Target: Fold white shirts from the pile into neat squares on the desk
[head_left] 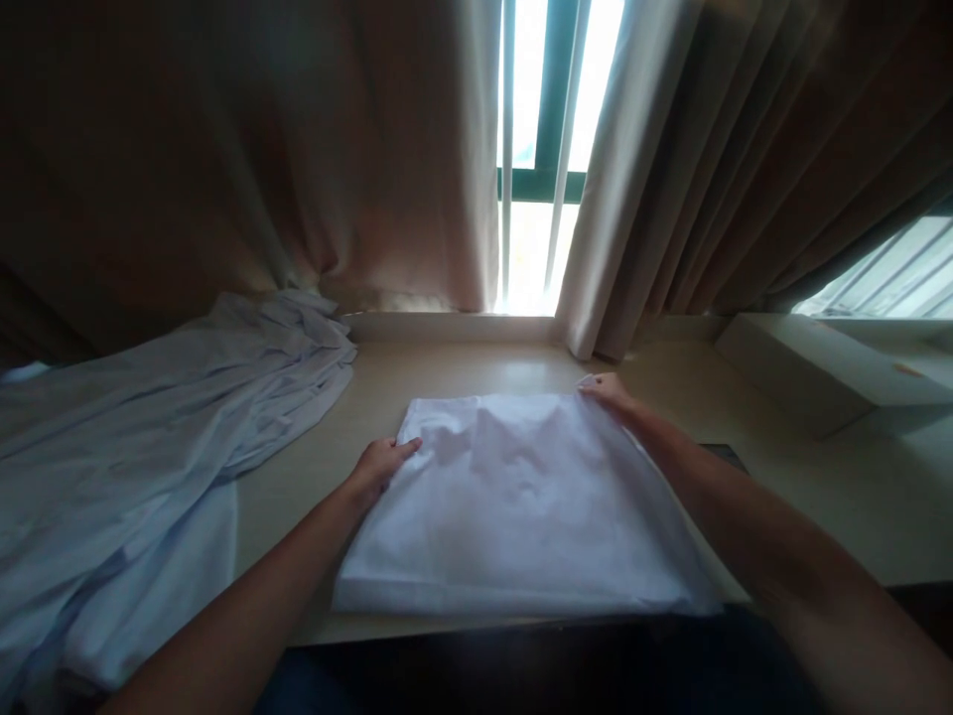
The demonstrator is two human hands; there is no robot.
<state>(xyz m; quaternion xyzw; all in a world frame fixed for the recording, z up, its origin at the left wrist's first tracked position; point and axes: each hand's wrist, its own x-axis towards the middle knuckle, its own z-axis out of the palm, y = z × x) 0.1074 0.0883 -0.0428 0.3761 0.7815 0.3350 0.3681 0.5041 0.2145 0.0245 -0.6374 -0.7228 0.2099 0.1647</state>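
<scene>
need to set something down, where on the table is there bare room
Bare table shows right of the right forearm, before the pale box; a strip lies between the flat cloth and window ledge. Rumpled cloth crowds the left.

Plain white folded cloth

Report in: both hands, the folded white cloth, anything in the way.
Left hand gripping left edge of folded white cloth; right hand pinching its far right corner. Cloth on pale tabletop, lightly rumpled. Crumpled white fabric pile to the left, apart from it.
</scene>
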